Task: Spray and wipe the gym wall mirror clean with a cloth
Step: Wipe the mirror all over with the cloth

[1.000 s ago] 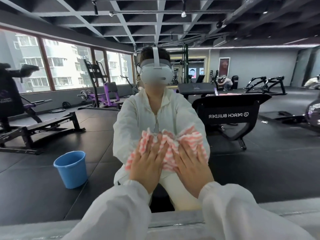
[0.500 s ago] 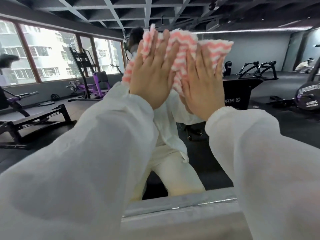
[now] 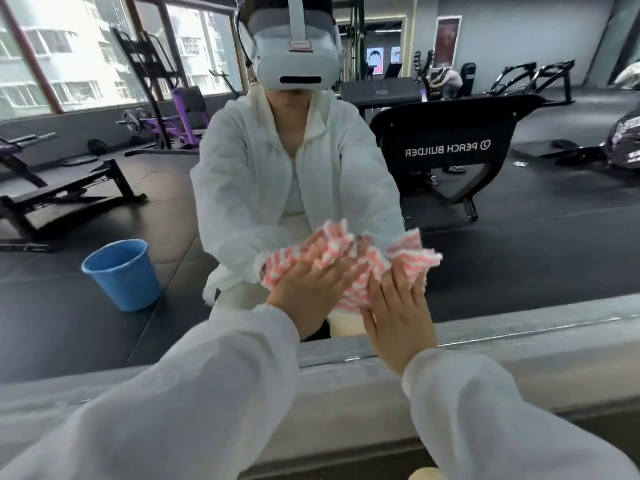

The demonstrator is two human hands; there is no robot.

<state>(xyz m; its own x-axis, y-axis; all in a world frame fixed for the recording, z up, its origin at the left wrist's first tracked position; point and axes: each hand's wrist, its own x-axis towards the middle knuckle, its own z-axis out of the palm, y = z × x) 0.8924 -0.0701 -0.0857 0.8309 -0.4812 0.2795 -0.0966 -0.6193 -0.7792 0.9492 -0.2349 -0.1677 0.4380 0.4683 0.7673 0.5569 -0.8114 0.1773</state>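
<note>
Cloth (image 3: 349,268) under flat left hand (image 3: 313,294) and right hand (image 3: 398,318), against mirror (image 3: 519,237)

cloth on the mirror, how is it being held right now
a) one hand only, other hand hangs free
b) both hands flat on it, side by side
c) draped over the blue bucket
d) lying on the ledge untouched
b: the left hand and right hand both press straight fingers on the pink striped cloth against the mirror, low above its ledge.
</note>
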